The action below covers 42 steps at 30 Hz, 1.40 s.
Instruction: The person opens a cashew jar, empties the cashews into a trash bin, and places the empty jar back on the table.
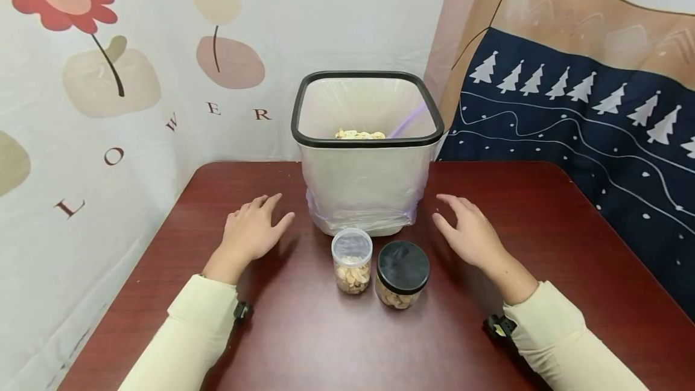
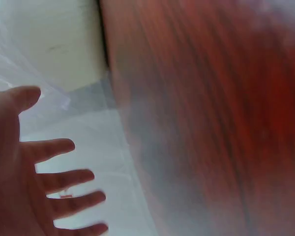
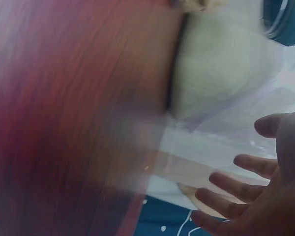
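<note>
A bag-lined bin [image 1: 362, 180] stands on the desk [image 1: 336, 346], nothing grasped.
It sits by the middle of the far edge, its black rim [image 1: 369, 143] upward, pale pieces [image 1: 358, 135] showing inside, and a translucent bag [image 1: 405, 217] bunched around its base. Nearer the front, a clear-lidded jar [image 1: 352, 264] and a black-lidded jar [image 1: 403, 273] stand upright just beside each other. The left hand [image 1: 251, 232], toward the left edge, and the right hand [image 1: 471, 234], toward the right edge, are both released, fingers loosely spread, apart from the bin. A finger catching the bag's loose folds could tug the bin askew; a low inward sweep might topple a jar; a hard push high on the wall would likely tip the bin and spill its pieces.
</note>
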Each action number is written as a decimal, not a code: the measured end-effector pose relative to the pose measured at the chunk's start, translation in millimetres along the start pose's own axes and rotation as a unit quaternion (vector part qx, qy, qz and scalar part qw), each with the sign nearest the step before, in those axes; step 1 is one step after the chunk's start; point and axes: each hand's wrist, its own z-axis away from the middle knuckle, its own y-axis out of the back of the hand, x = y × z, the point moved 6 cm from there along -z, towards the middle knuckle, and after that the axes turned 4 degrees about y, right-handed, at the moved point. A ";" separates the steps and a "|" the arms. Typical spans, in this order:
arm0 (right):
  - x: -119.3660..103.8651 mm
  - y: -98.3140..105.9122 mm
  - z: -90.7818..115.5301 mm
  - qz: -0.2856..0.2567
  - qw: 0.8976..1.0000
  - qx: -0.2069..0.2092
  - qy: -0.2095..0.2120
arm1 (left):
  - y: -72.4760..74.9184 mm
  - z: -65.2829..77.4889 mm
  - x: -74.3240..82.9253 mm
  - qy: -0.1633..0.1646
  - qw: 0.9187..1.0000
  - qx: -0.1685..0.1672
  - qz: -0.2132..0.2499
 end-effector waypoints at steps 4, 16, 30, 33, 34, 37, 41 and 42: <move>-8.3 2.1 8.8 -0.072 0.997 0.017 0.034 | 11.9 9.1 14.6 -0.034 0.995 0.090 0.025; -27.4 -12.3 25.4 -0.225 0.967 -0.070 0.096 | 61.2 51.3 83.7 -0.246 0.907 0.331 0.091; -22.4 -39.1 33.1 -0.318 0.923 -0.196 0.094 | 67.2 92.9 173.8 -0.396 0.857 0.313 0.104; -22.7 -43.5 35.9 -0.316 0.916 -0.223 0.108 | 60.8 94.8 179.3 -0.399 0.868 0.283 0.090; -22.5 -44.9 37.1 -0.312 0.915 -0.232 0.111 | 57.9 95.1 180.2 -0.399 0.873 0.269 0.083; -21.7 -49.7 40.8 -0.305 0.908 -0.260 0.118 | 49.2 95.8 182.2 -0.400 0.883 0.235 0.064; -21.5 -56.4 45.1 -0.336 0.882 -0.307 0.124 | 42.3 97.1 185.3 -0.411 0.884 0.217 0.048; -21.7 -57.0 45.4 -0.344 0.876 -0.313 0.128 | 41.8 97.4 186.4 -0.414 0.883 0.217 0.047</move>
